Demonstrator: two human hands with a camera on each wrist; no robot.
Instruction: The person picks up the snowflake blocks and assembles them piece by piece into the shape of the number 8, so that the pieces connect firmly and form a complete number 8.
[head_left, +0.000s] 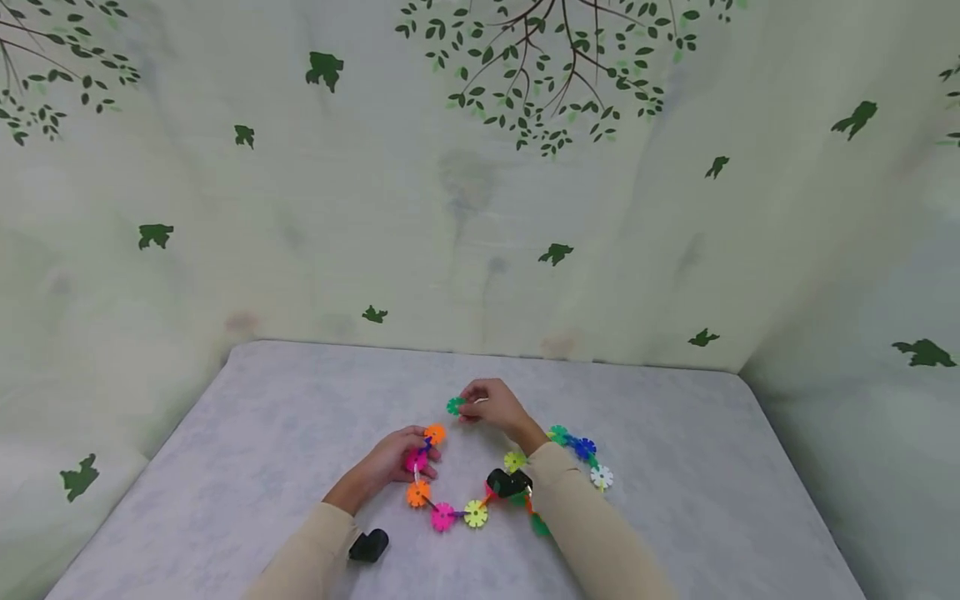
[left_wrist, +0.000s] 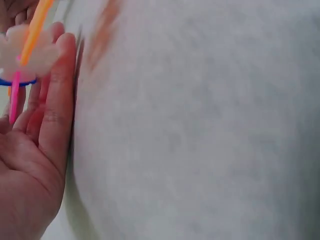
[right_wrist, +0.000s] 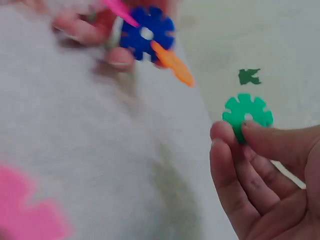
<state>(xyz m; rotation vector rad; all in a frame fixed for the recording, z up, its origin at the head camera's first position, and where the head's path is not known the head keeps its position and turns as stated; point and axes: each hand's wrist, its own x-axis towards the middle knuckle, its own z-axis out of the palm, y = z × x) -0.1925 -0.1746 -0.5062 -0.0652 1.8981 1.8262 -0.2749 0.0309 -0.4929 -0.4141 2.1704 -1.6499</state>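
My right hand [head_left: 495, 408] pinches a loose green notched plastic disc [right_wrist: 255, 107] between thumb and fingers, above the far part of the table. Lower and to its left, my left hand [head_left: 392, 457] holds one end of a chain of interlocking discs. An orange disc [head_left: 435, 433] forms the chain's tip, beside a blue disc [right_wrist: 162, 32] and a pink disc [head_left: 416, 461]. In the left wrist view a whitish disc [left_wrist: 37, 57] lies against the fingers, with orange and pink discs seen edge-on. The green disc is apart from the chain.
The chain curves over the table [head_left: 315, 400] through another orange disc [head_left: 418, 494], a pink disc [head_left: 443, 517] and a yellow disc [head_left: 476, 513]. Beyond the right forearm show blue discs [head_left: 584, 448] and a white disc [head_left: 602, 477]. The sleeve hides part of the chain.
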